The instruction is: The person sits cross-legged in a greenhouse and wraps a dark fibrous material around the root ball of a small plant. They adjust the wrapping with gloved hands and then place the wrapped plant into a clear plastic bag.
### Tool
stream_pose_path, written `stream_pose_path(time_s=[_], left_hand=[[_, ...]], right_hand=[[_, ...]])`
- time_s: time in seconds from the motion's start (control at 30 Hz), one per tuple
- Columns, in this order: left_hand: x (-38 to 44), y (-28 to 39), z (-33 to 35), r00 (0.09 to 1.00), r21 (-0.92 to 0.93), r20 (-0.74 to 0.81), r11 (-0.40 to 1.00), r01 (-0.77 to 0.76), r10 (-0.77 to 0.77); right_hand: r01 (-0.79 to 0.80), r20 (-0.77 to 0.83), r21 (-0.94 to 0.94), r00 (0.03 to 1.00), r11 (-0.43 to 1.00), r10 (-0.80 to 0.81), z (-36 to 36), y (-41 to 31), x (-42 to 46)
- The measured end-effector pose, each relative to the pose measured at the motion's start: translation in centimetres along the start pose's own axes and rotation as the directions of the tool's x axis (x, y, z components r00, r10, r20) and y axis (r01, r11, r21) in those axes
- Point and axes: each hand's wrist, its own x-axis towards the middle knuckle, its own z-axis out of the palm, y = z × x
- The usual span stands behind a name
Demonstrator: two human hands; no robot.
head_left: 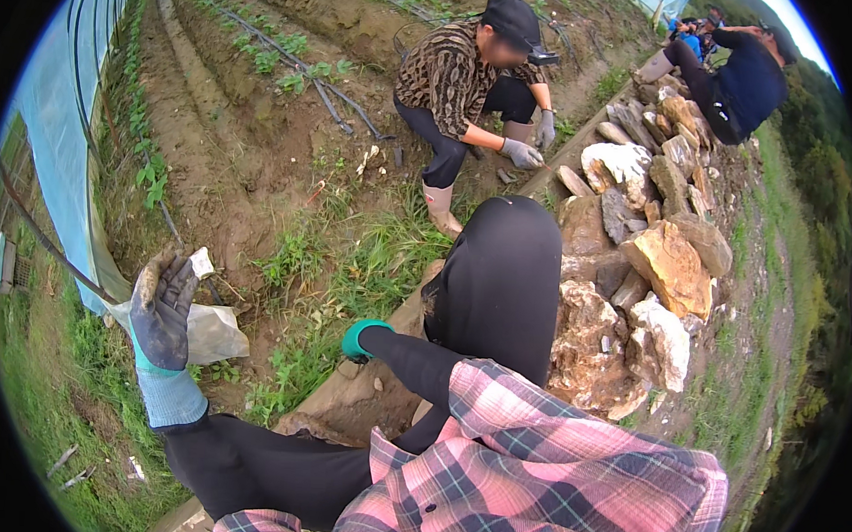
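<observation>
My left hand, in a dark-coated glove with a light blue cuff, is stretched out to the left. A small white stone is at its fingertips and looks gripped there; part of the grip is hidden. My right hand is in a teal glove beside my bent knee. Mostly the cuff of that glove shows, and the fingers are hidden. Below it runs a long earth-covered beam or ledge, with my legs over it. A piece of pale plastic sheeting lies behind the left hand.
A pile of rocks lies to my right. Ahead, a crouching person in grey gloves holds a thin stick-like item. Another person sits beyond the rocks. Black irrigation hoses cross the planted rows; plastic greenhouse film hangs at left.
</observation>
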Motion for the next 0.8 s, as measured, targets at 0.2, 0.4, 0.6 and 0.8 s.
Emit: stream_pose_path(time_s=[0.2,0.4,0.6,0.8], left_hand=[[0.0,-0.3,-0.3,0.999,0.022,-0.011,0.999,0.032,-0.032],[1.3,-0.2,0.3,0.997,0.002,-0.003,0.997,0.083,-0.083],[4.0,2.7,1.3,0.993,0.191,0.008,0.975,0.113,-0.117],[8.0,2.6,-1.7,0.969,0.637,-0.087,0.734,0.234,-0.233]], right_hand=[[-0.004,-0.034,0.009,0.999,1.000,0.005,0.2,-0.3,-0.1],[-0.038,-0.034,-0.060,0.999,0.997,0.036,0.3,0.5,0.7],[-0.064,-0.139,-0.051,0.989,0.997,0.056,0.3,1.0,0.3],[-0.015,-0.213,-0.127,0.977,0.992,-0.013,1.3,-0.1,1.3]])
